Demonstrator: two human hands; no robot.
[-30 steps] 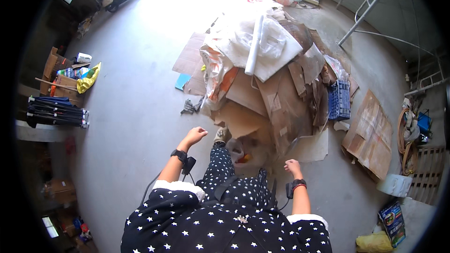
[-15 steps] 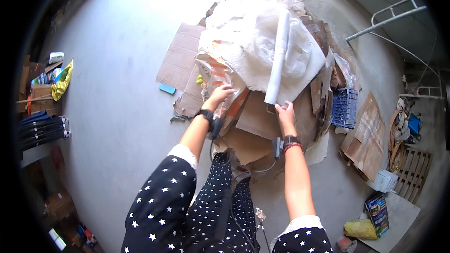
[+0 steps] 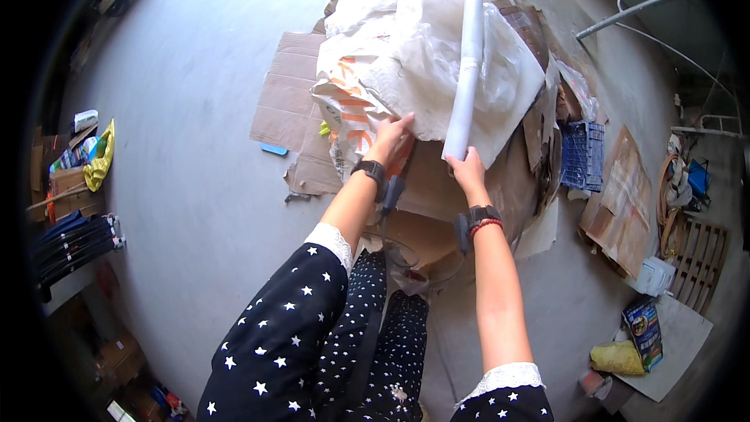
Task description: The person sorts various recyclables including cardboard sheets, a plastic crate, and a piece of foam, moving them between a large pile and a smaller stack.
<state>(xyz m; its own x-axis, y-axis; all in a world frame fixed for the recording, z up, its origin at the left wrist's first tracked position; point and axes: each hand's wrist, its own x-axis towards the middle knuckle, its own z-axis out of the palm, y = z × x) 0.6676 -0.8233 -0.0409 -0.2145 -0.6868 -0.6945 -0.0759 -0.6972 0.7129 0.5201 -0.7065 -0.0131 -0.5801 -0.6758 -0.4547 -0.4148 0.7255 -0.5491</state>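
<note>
White roll and pale sheet are lying at upper centre over brown cardboard, neither being lifted off, while left hand and right hand are meeting their near edges, the fingers' grip being impossible to tell.

Both arms stretch forward, right grip curled.

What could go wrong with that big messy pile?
The white roll might slide: it slopes across the white sheet, and the right hand is only at its lower end. If the left hand tugs the sheet's near edge, the plastic on top could slip too. The brown cardboard might shift, since it's stacked unevenly.
</note>
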